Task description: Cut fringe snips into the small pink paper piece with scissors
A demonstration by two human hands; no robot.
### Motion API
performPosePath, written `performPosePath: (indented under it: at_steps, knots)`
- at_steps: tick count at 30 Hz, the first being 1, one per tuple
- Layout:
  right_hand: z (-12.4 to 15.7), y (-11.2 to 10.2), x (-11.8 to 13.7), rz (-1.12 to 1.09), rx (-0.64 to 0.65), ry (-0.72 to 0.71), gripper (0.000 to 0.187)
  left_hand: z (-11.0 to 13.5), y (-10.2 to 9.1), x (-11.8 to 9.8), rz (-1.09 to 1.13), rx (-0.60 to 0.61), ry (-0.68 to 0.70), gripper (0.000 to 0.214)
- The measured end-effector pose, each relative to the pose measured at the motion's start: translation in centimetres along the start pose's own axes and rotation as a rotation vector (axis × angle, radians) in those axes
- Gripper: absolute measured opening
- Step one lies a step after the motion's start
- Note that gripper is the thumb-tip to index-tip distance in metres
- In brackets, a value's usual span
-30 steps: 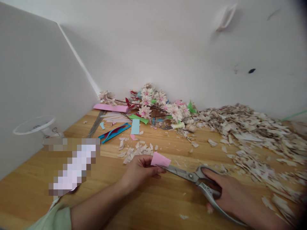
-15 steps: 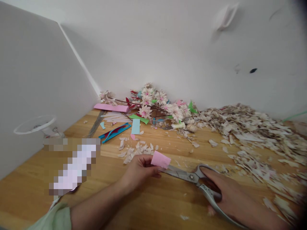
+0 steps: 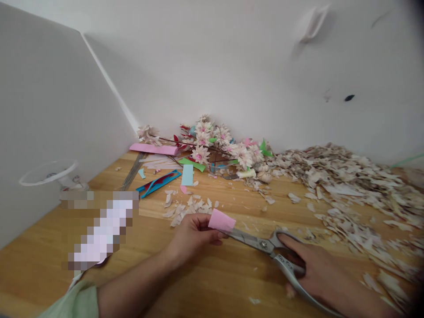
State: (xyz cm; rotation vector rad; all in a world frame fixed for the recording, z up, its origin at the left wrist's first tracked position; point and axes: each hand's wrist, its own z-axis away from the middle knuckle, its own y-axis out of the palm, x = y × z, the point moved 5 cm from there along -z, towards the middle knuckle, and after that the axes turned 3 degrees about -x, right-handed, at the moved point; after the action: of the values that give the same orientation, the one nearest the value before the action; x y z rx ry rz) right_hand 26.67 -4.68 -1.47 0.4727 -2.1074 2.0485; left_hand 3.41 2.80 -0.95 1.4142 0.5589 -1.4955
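Between the thumb and fingers of my left hand [image 3: 195, 232] is a small piece of pink paper [image 3: 221, 221], pinched at its left end. My right hand [image 3: 324, 269] grips a pair of metal scissors [image 3: 263, 244] by the handles, fingers through the loops. The scissor blades point left and lie along the lower edge of the paper, close to my left fingertips. The blades look nearly closed; whether paper is between them is hard to see. Just behind my left hand lies a small heap of pale petal-like flakes [image 3: 190, 210].
Handmade flowers [image 3: 202, 152] lie along the back wall. A large pile of pale dry flakes [image 3: 331, 172] spreads over the right side. Blue strips [image 3: 158, 184], a light blue paper piece [image 3: 187, 175] and a pink roll [image 3: 154, 149] lie back left. A clear cup [image 3: 74, 182] stands far left.
Almost nothing differs. The scissors have shifted very slightly left along the paper's lower edge, and my left hand stays in place with the pink paper.
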Motion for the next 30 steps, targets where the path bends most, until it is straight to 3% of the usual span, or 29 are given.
performPosePath:
  at_steps: [4, 13, 19, 30]
  knots:
    - [-0.07, 0.17, 0.07, -0.021, 0.106, 0.062, 0.035, 0.07, -0.03, -0.01, -0.017, -0.004, 0.004, 0.020]
    - [-0.16, 0.29, -0.13, -0.009, 0.152, 0.101, 0.033, 0.09, 0.05, -0.16, -0.007, -0.003, -0.005, 0.019]
    - [0.09, -0.10, 0.17, 0.003, 0.099, 0.078, 0.056, -0.06, -0.05, -0.08, -0.011, -0.007, 0.000, 0.021]
    - [0.01, -0.02, 0.27, -0.055, 0.089, 0.052, 0.045, -0.10, -0.09, 0.00, -0.073, -0.015, 0.005, 0.025]
